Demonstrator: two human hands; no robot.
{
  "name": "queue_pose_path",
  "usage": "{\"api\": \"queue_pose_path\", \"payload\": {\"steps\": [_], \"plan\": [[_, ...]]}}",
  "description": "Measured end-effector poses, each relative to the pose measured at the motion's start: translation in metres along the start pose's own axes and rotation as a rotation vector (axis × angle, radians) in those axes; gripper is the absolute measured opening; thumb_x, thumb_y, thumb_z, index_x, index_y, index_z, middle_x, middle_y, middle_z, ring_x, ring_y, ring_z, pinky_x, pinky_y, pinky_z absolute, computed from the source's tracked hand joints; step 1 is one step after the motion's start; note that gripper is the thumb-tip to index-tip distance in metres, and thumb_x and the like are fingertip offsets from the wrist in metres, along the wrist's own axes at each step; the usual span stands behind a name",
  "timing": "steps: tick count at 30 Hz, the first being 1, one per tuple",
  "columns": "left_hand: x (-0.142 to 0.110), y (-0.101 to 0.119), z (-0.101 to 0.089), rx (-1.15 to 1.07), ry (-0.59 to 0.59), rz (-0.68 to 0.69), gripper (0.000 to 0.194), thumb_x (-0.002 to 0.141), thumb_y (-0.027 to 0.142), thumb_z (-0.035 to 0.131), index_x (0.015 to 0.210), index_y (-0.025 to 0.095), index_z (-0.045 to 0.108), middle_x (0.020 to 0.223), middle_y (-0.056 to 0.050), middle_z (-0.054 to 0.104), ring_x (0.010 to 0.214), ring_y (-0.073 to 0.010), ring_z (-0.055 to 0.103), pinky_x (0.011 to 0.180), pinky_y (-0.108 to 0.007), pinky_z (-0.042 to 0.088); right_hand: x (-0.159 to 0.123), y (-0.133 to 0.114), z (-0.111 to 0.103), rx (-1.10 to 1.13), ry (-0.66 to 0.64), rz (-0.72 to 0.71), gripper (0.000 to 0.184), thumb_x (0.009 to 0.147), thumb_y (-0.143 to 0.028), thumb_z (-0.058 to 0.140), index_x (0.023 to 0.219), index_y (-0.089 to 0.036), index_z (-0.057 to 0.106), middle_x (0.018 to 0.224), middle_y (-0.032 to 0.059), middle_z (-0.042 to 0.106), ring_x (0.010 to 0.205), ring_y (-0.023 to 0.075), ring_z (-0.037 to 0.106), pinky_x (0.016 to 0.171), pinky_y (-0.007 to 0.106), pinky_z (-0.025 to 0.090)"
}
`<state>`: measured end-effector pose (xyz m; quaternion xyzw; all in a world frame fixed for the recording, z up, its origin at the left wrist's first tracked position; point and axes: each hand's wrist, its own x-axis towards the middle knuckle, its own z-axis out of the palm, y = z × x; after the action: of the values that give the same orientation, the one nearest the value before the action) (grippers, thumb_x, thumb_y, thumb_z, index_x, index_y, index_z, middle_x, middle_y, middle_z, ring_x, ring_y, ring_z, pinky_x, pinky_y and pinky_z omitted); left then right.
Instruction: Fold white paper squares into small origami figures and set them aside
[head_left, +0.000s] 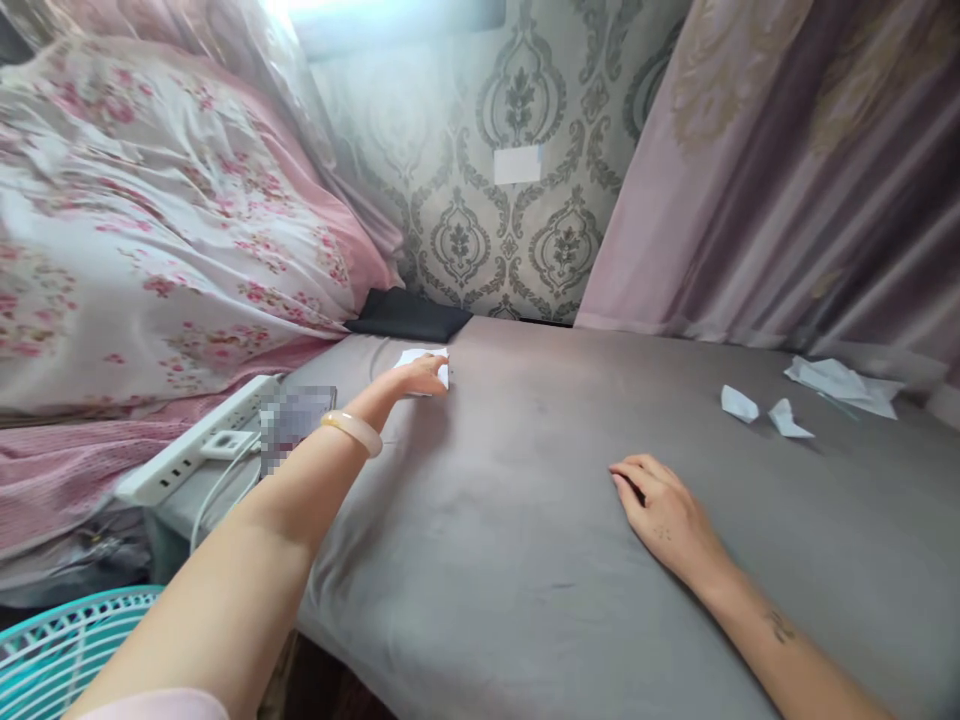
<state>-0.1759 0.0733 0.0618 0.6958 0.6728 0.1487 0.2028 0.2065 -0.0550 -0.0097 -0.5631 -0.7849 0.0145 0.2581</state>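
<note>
Paper of white colour lies on the far left part of the grey sheet, partly hidden by the left hand, which reaches over it. It seems that the step in hand is to reach this paper; the next move probably calls for a sure hold at its edge, so that it does not slide or crease. Whether the left fingers are clamped on it or only rest upon it, one cannot tell. The right hand lies nearer, its fingers loosely bent with a gap to the thumb, holding nothing that shows. Two small white pieces and a loose white pile are farther right. Just behind the paper is a folded black thing. Near the left forearm are a pixelated object, a power strip and a white cable, which the sleeve or arm could catch.
</note>
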Motion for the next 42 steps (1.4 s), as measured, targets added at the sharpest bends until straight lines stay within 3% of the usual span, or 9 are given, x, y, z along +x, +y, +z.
{"api": "queue_pose_path", "payload": {"steps": [6, 13, 17, 23, 31, 36, 42], "plan": [[0.01, -0.018, 0.004, 0.15, -0.106, -0.068, 0.084, 0.054, 0.033, 0.069, 0.133, 0.018, 0.045, 0.141, -0.019, 0.043, 0.123, -0.0355, 0.047, 0.093, -0.037, 0.043, -0.001, 0.001, 0.0, 0.008, -0.005, -0.013, 0.028, 0.091, -0.032, 0.04, 0.096, -0.022, 0.066, 0.101, 0.0074, 0.063, 0.094, 0.0222, 0.06, 0.08, 0.036, 0.049], [0.015, -0.032, 0.004, 0.201, -0.127, -0.078, 0.093, 0.057, 0.045, 0.068, 0.14, 0.017, 0.035, 0.143, -0.015, 0.043, 0.126, -0.0282, 0.047, 0.1, -0.03, 0.04, -0.001, 0.002, 0.001, 0.004, -0.02, -0.024, 0.03, 0.093, -0.032, 0.039, 0.099, -0.019, 0.065, 0.102, 0.007, 0.062, 0.095, 0.0218, 0.058, 0.083, 0.036, 0.047], [0.013, -0.033, -0.001, 0.208, -0.104, -0.063, 0.082, 0.061, 0.043, 0.064, 0.135, 0.014, 0.043, 0.137, -0.013, 0.05, 0.121, -0.0256, 0.051, 0.099, -0.027, 0.04, -0.001, 0.002, 0.001, 0.004, -0.018, -0.031, 0.028, 0.093, -0.031, 0.039, 0.099, -0.019, 0.064, 0.102, 0.0069, 0.062, 0.095, 0.0218, 0.058, 0.084, 0.036, 0.046], [0.013, -0.034, -0.008, 0.207, -0.104, -0.035, 0.072, 0.061, 0.044, 0.067, 0.127, 0.019, 0.053, 0.13, -0.008, 0.057, 0.116, -0.0254, 0.055, 0.096, -0.028, 0.042, -0.001, 0.002, 0.001, -0.002, -0.014, -0.025, 0.028, 0.093, -0.031, 0.039, 0.099, -0.019, 0.064, 0.103, 0.0066, 0.061, 0.094, 0.0214, 0.058, 0.082, 0.036, 0.046], [0.02, -0.032, -0.009, 0.231, -0.088, -0.092, 0.066, 0.066, 0.052, 0.063, 0.124, 0.019, 0.057, 0.128, -0.008, 0.06, 0.114, -0.0243, 0.056, 0.095, -0.026, 0.042, -0.001, 0.001, 0.002, -0.008, -0.003, -0.025, 0.028, 0.093, -0.031, 0.039, 0.098, -0.02, 0.064, 0.102, 0.0066, 0.062, 0.093, 0.0215, 0.058, 0.08, 0.036, 0.047], [0.03, -0.017, -0.002, 0.277, -0.006, -0.239, 0.069, 0.072, 0.062, 0.053, 0.122, 0.014, 0.057, 0.128, -0.017, 0.059, 0.113, -0.0307, 0.057, 0.09, -0.035, 0.045, -0.001, 0.001, 0.001, -0.01, -0.011, -0.027, 0.028, 0.094, -0.031, 0.038, 0.099, -0.02, 0.064, 0.103, 0.0075, 0.061, 0.094, 0.0222, 0.058, 0.081, 0.036, 0.047], [0.055, 0.001, 0.023, 0.338, 0.163, -0.406, 0.069, 0.067, 0.061, 0.061, 0.116, 0.013, 0.062, 0.128, -0.023, 0.056, 0.12, -0.0422, 0.049, 0.091, -0.045, 0.044, -0.001, 0.001, 0.001, 0.001, -0.018, -0.018, 0.028, 0.094, -0.031, 0.039, 0.099, -0.019, 0.064, 0.101, 0.0073, 0.061, 0.095, 0.0215, 0.058, 0.083, 0.036, 0.047]]}}
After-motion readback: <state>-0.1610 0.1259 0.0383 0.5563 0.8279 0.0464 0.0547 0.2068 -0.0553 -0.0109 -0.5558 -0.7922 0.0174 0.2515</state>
